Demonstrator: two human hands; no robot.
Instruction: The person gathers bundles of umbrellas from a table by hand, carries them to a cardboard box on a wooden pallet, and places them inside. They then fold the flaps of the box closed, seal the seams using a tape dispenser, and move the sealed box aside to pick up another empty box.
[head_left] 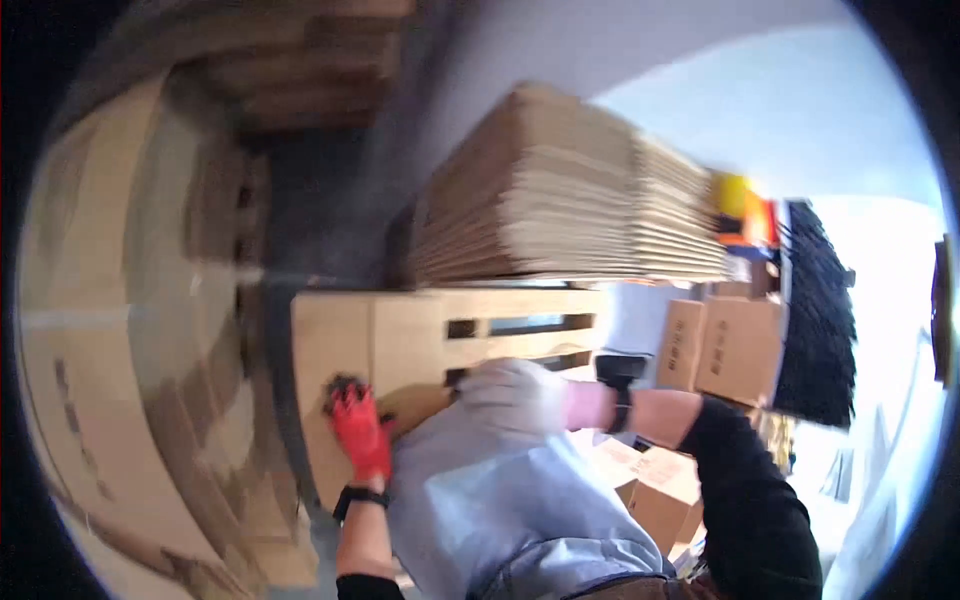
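Observation:
My left hand [358, 425], in a red glove with black fingertips, rests on a pale tan board surface [335, 330] at the near end of a wooden pallet [520, 345]. Its fingers lie stretched out, with the thumb apart. My right hand [515, 397], in a white glove, is over the pallet's near edge, in front of my grey-blue clothing [480, 490]. Blur hides its fingertips, so I cannot tell whether they grip anything. On the pallet's far side stands a tall stack of flattened cardboard [580, 190].
Large cardboard boxes [85, 350] line the left side. Printed brown cartons [740, 345] stand at the right, beside a black bristly strip [820, 310]. Another carton [660, 500] sits below my right forearm. Yellow and orange items [745, 210] are blurred behind the stack.

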